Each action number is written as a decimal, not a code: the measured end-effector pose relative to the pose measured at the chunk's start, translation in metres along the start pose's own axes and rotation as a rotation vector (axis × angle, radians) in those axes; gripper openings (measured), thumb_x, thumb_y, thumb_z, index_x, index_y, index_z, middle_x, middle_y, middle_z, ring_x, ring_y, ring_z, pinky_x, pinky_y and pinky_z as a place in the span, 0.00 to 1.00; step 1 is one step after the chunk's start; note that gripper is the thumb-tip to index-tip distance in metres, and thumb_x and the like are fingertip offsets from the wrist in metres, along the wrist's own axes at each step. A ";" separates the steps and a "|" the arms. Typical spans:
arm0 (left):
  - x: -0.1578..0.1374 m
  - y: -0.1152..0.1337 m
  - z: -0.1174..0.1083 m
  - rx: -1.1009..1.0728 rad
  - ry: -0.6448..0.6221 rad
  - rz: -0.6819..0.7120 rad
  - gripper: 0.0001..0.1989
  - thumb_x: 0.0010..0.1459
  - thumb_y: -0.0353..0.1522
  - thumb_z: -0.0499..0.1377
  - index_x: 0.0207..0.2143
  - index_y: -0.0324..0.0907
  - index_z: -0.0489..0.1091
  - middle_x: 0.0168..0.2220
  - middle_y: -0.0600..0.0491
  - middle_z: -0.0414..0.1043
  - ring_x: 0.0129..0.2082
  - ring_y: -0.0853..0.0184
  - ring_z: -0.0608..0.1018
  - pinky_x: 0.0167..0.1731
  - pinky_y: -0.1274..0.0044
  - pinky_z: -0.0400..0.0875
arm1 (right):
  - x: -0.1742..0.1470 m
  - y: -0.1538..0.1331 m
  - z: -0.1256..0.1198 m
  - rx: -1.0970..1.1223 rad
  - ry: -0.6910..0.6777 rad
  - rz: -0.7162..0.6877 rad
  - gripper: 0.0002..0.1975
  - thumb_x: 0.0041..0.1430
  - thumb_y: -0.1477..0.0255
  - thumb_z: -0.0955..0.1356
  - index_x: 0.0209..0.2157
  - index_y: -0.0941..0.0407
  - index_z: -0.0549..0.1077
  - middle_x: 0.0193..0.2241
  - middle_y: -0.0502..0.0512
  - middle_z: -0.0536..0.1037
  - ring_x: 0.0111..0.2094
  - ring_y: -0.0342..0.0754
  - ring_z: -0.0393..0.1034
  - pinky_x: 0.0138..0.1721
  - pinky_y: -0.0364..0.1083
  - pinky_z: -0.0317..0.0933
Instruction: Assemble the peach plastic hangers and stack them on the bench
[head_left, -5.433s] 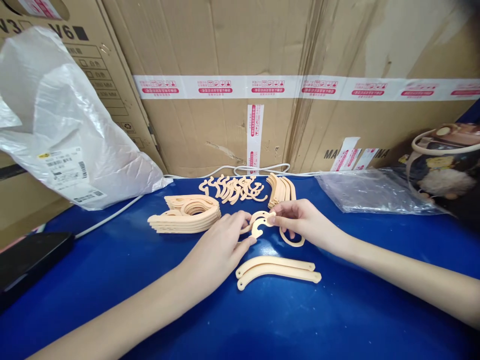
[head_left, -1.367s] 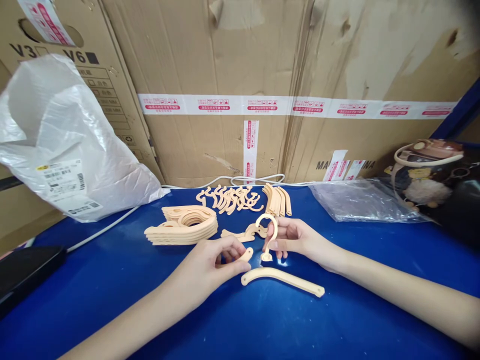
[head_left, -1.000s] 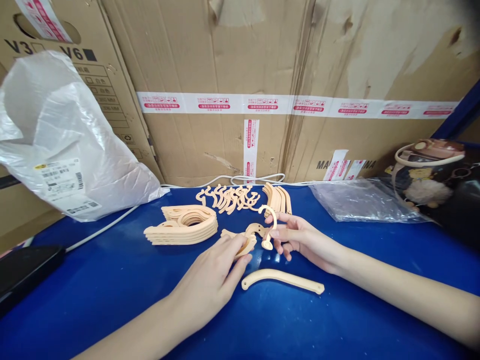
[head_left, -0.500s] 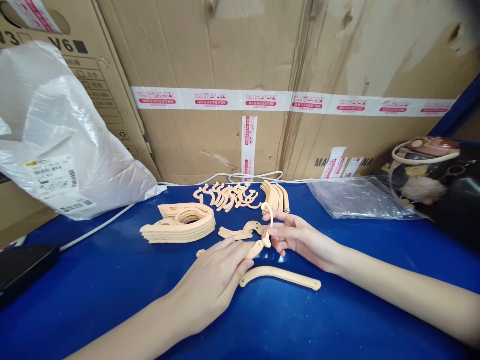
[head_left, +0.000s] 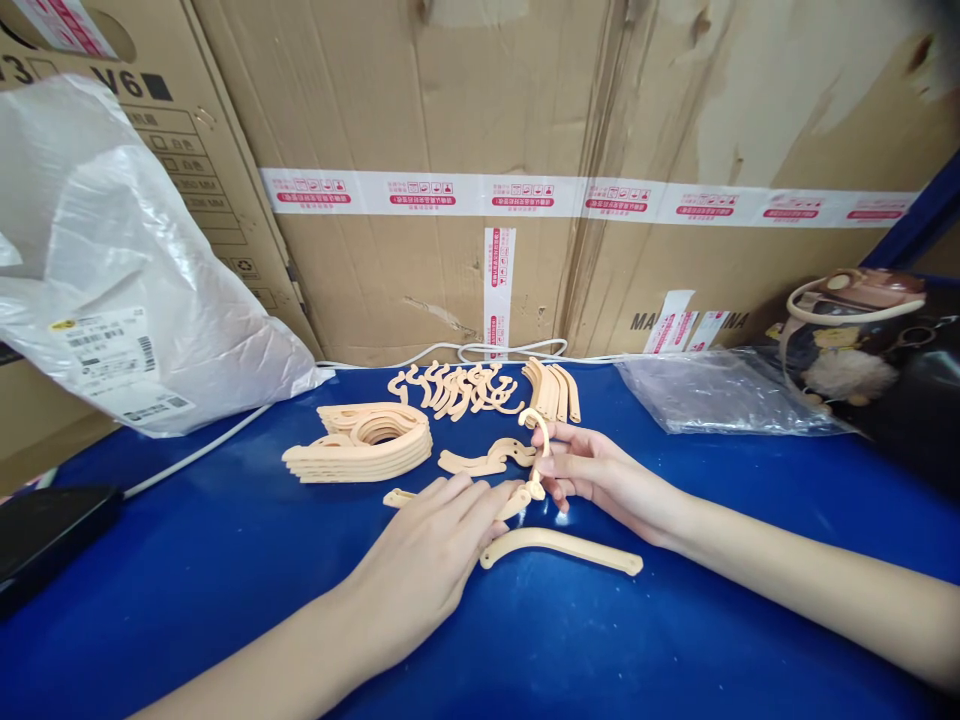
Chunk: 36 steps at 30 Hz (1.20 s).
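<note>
My left hand (head_left: 439,530) is closed over a beige plastic hanger arm (head_left: 516,502), one end of which sticks out to the left of my fingers. My right hand (head_left: 592,470) pinches a beige hanger hook (head_left: 544,440) upright, its base touching the near end of that arm. Whether the two are joined I cannot tell. Just in front lies a loose curved hanger arm (head_left: 562,545). Behind my hands, another curved beige piece (head_left: 480,460) rests on the blue table (head_left: 585,650), partly hidden by my right fingers.
A stack of folded hangers (head_left: 360,460) stands to the left. Loose hooks (head_left: 454,390) and several hanger arms (head_left: 553,390) lie at the back. A white parcel bag (head_left: 150,270), a black object (head_left: 56,540), a clear plastic bag (head_left: 720,390) and cardboard boxes (head_left: 412,280) surround them.
The held arm has turned slightly, so more of its left end shows past my left hand. The hook's base now meets the arm's end; my right hand has barely moved.
</note>
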<state>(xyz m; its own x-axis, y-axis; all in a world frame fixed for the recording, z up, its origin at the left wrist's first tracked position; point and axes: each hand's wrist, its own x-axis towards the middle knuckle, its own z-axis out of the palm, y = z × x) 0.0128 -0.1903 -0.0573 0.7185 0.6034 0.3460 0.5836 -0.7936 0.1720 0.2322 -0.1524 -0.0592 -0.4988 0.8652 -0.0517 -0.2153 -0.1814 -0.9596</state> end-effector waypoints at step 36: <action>-0.006 0.002 0.010 0.267 0.058 0.069 0.19 0.70 0.30 0.37 0.54 0.35 0.62 0.34 0.48 0.76 0.32 0.63 0.77 0.30 0.72 0.70 | -0.001 0.006 0.009 -0.204 0.102 -0.118 0.31 0.53 0.73 0.71 0.58 0.55 0.59 0.27 0.45 0.70 0.23 0.38 0.59 0.26 0.40 0.57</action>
<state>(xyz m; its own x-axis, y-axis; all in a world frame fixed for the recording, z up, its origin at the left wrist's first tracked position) 0.0134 -0.1951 -0.0678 0.7418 0.5366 0.4023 0.6183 -0.7795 -0.1005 0.2239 -0.1583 -0.0625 -0.3910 0.9192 0.0462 -0.0876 0.0128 -0.9961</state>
